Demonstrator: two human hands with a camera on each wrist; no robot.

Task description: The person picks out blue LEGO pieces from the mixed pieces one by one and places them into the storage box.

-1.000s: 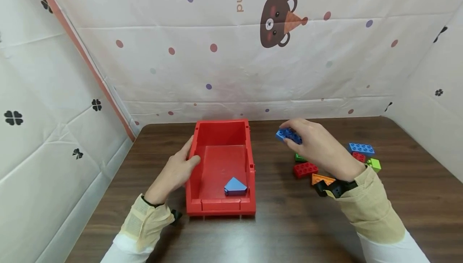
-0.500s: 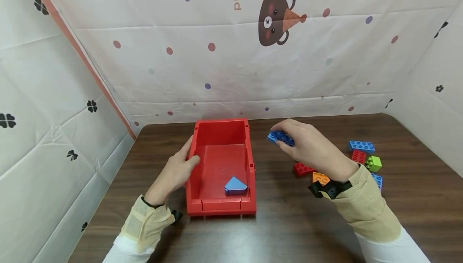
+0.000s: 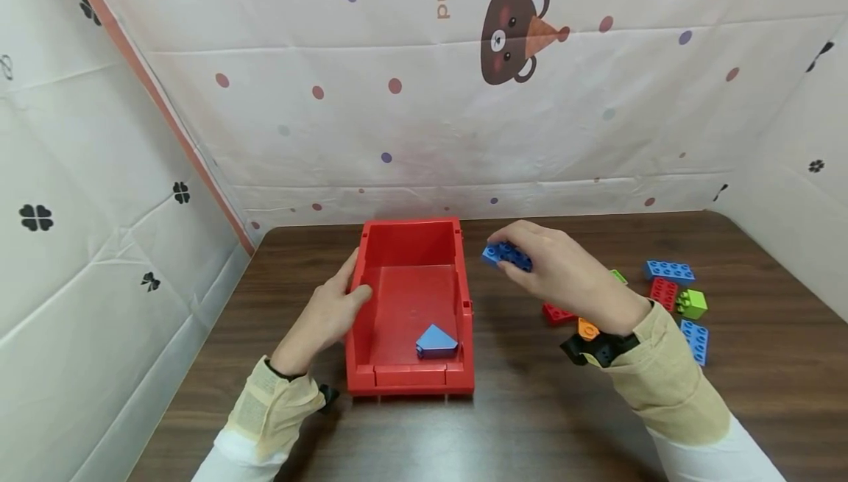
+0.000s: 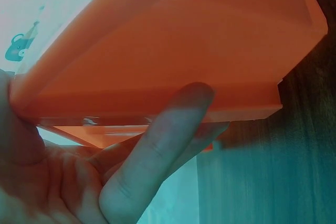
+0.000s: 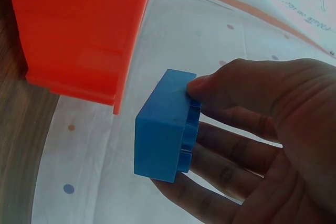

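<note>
My right hand [image 3: 559, 268] pinches a blue toy brick [image 3: 506, 254] between thumb and fingers, above the table just right of the red bin [image 3: 409, 377]. In the right wrist view the brick [image 5: 160, 135] shows its smooth side, its studs facing the palm, with the bin beyond it at upper left. My left hand [image 3: 327, 313] grips the bin's left wall, thumb over the rim. In the left wrist view the bin's wall [image 4: 173, 40] fills the upper part, with fingers against it. Inside the bin, near its front, lies a blue wedge-shaped block [image 3: 436, 342].
Right of the bin lie loose bricks: red [image 3: 558, 313] and orange [image 3: 587, 329] ones partly behind the right wrist, then a blue one [image 3: 669, 271], a red one [image 3: 664, 293], a lime one [image 3: 692, 304] and another blue one [image 3: 694, 341]. A printed sheet [image 3: 424, 136] rises behind the table.
My right hand has moved left toward the bin with the blue brick, uncovering more of the bricks on the right. The left hand and bin have stayed put.
</note>
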